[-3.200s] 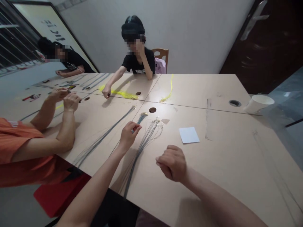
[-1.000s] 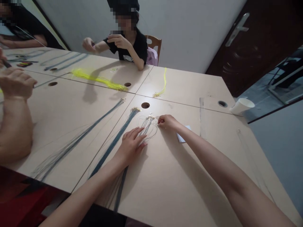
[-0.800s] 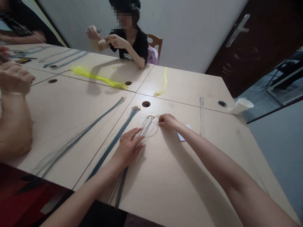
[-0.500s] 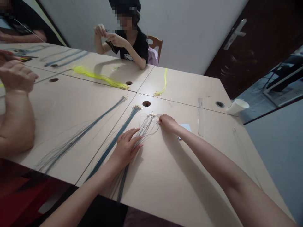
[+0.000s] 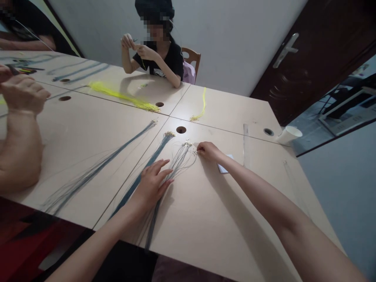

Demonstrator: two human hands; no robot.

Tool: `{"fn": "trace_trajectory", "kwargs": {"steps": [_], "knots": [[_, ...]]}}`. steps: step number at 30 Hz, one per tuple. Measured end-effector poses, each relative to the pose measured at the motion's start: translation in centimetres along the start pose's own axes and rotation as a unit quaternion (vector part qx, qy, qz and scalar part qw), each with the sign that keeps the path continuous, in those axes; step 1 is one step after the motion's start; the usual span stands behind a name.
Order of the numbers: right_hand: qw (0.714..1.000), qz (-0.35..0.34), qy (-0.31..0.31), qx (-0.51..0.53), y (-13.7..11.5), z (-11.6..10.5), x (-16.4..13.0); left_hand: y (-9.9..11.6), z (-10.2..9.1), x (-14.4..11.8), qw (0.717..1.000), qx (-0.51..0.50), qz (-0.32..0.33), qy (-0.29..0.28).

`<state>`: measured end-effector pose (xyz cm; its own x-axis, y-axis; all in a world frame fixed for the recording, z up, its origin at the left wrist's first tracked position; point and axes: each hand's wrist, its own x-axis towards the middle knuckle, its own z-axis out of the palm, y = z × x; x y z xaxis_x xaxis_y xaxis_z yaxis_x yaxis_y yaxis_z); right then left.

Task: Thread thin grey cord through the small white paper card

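A loose bundle of thin grey cords (image 5: 179, 160) with small gold and silver metal ends (image 5: 187, 144) lies on the table in front of me. My left hand (image 5: 154, 180) rests over the bundle's middle, fingers spread and touching the cords. At the far end, my right hand (image 5: 208, 150) is closed in a pinch beside the metal fittings, where one grey cord curves up to its fingertips. What exactly sits between those fingertips is mostly hidden. Just left of my left hand runs a thicker blue-grey cord bundle (image 5: 157, 152), also with gold ends.
Another dark cord bundle (image 5: 117, 152) lies further left, near a co-worker's forearm (image 5: 22, 137). Yellow cords (image 5: 123, 96) lie across the table seam. A clear ruler (image 5: 245, 145), a small pale card (image 5: 225, 166) and a white cup (image 5: 289, 135) are to the right. Another person sits opposite.
My left hand has shifted slightly left and back along the cords. The right hand keeps its pinch in nearly the same place. The view has turned slightly.
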<state>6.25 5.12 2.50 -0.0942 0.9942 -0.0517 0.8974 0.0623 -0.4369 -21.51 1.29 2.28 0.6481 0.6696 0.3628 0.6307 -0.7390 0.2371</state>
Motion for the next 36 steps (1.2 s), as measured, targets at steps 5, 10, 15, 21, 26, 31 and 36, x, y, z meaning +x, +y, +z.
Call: {"fn": "trace_trajectory", "kwargs": {"steps": [5, 10, 15, 21, 26, 31, 36], "knots": [[0.996, -0.01, -0.072, -0.045, -0.5, -1.2, 1.4, -0.1, -0.3, -0.3, 1.0, 0.011, -0.008, -0.005], [0.987, 0.006, -0.131, -0.096, -1.8, -2.2, 2.1, -0.3, -0.6, -0.7, 1.0, 0.01, -0.006, -0.003], [0.976, 0.055, -0.163, -0.137, -3.5, -2.2, 3.0, -0.5, -0.6, -1.0, 1.0, 0.008, -0.011, 0.002], [0.973, 0.119, -0.153, -0.122, -3.8, -1.1, 3.9, -0.6, -0.6, -1.4, 1.0, 0.008, -0.009, 0.006], [0.988, 0.122, -0.095, -0.023, -2.2, -1.0, 2.6, -0.5, -0.9, -1.7, 1.0, -0.001, -0.021, 0.014], [0.986, 0.117, -0.02, 0.114, -0.2, -0.4, 1.0, -0.5, -1.0, -1.7, 0.999, -0.003, -0.025, 0.02], [0.965, 0.121, 0.054, 0.224, 0.8, 0.6, 0.1, -0.5, -0.7, -1.5, 1.0, -0.004, -0.025, 0.011]]}}
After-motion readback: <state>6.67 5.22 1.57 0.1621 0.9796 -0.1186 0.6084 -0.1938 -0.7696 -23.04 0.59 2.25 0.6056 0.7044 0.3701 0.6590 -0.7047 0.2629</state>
